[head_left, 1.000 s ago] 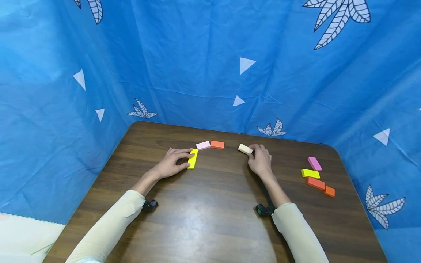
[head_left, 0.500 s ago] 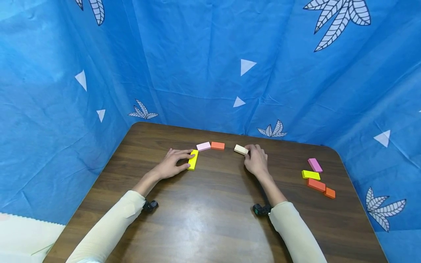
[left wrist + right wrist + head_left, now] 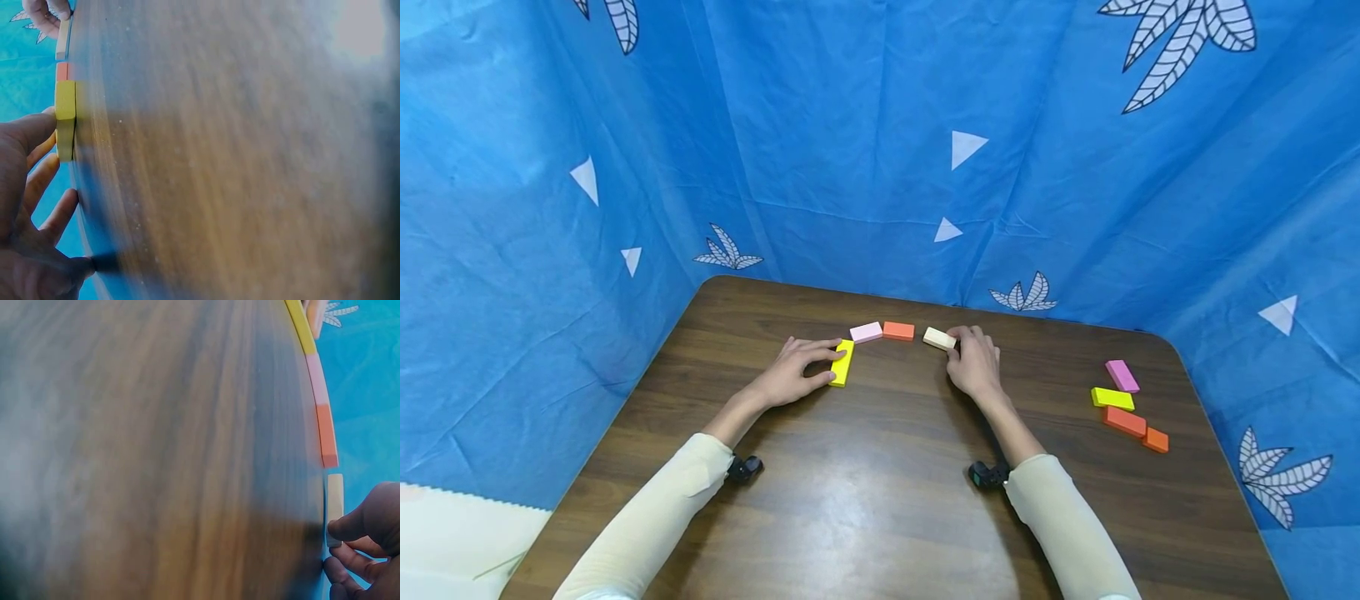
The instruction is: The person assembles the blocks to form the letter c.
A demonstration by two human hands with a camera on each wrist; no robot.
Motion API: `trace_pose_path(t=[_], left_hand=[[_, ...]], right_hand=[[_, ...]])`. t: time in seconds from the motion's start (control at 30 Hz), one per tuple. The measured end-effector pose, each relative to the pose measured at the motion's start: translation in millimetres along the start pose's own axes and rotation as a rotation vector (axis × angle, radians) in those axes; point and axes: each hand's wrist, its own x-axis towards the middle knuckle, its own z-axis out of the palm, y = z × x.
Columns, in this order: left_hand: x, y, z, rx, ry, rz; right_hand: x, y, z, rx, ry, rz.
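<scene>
My left hand [image 3: 790, 372] pinches a yellow block [image 3: 843, 367] between thumb and fingers at its ends; the block lies flat on the table. Touching its far end is a pale pink block [image 3: 867, 332], and an orange-red block [image 3: 898, 331] lies end to end with that one. A short way right of the orange-red block, a cream block [image 3: 937, 338] is gripped at its right end by thumb and fingers of my right hand [image 3: 976, 364]. In the right wrist view, a narrow gap separates the cream block [image 3: 335, 497] from the orange-red block [image 3: 327, 434].
On the right of the brown table [image 3: 850, 483] lie a pink block [image 3: 1122, 376], another yellow block [image 3: 1112, 398], a red-orange block [image 3: 1124, 421] and a shorter orange block [image 3: 1156, 440]. A blue patterned cloth [image 3: 850, 167] hangs behind the table's far edge.
My right hand has slid the cream block leftward, narrowing the gap to the orange-red block. The left hand has stayed in place on the yellow block.
</scene>
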Motion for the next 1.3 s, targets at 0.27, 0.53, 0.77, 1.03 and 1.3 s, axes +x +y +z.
trace_pose_path(t=[0.27,0.53,0.77,1.03,1.3], left_hand=[[0.5,1.4,-0.6,0.000,0.004,-0.002],[0.5,0.8,1.3,0.010,0.016,0.009],[0.7,0.9,2.3,0.005,0.010,0.006],[0.5,-0.2,2.9,0.000,0.012,0.004],[0.0,-0.1,2.5,-0.003,0.023,0.003]], right_hand=[[-0.5,-7,4,-0.007,0.001,0.003],[0.7,-9,7,-0.003,-0.001,-0.003],[0.5,-9,8,-0.005,-0.006,-0.006],[1.8,-10,10,0.011,-0.007,-0.011],[2.8,-12,11,0.034,-0.009,0.000]])
